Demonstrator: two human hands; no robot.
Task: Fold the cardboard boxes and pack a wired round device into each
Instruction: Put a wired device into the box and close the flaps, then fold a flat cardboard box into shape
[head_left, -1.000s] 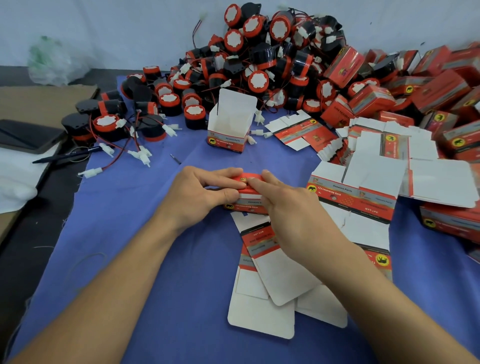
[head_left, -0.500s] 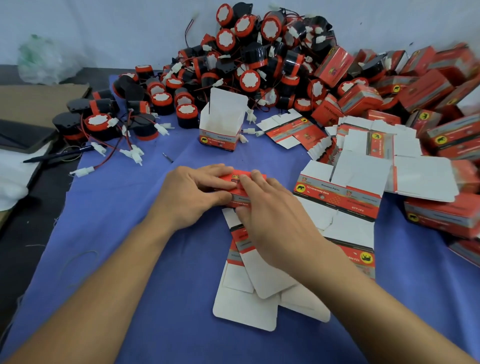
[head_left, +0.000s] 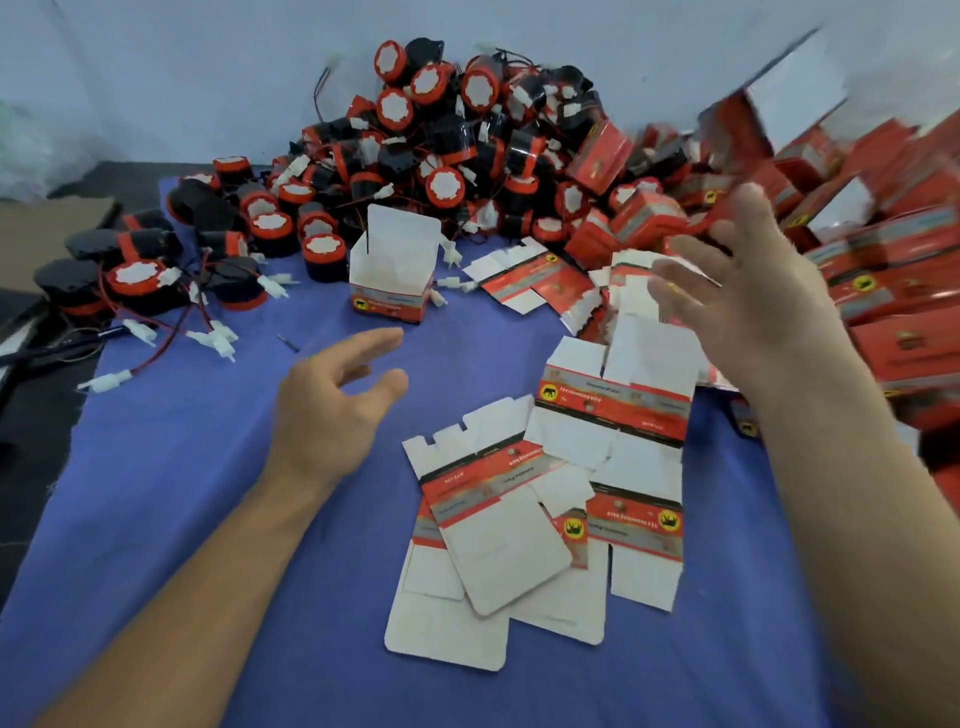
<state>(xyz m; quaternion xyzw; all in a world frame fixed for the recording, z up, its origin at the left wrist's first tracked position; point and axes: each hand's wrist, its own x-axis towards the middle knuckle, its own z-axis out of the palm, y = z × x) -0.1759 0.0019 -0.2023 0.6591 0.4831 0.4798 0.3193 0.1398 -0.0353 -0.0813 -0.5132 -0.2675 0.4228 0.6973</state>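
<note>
The red box (head_left: 748, 119) has left both hands since a moment ago and now shows, blurred, above the pile of packed boxes (head_left: 893, 270) at the right. The right hand (head_left: 748, 301) is raised beside this pile, fingers spread and empty. The left hand (head_left: 332, 410) hovers over the blue cloth (head_left: 182, 467), fingers apart. The wired round devices (head_left: 447, 140) lie heaped behind.

A blue cloth (head_left: 156, 467) covers the work surface. Past its left edge, a dark tabletop (head_left: 31, 426) is exposed. A flat brown board (head_left: 47, 234) lies at the far left. A pale wall (head_left: 182, 78) stands behind, with a blurred translucent bag (head_left: 26, 150) against it. A small dark pin (head_left: 287, 343) lies on the cloth.
</note>
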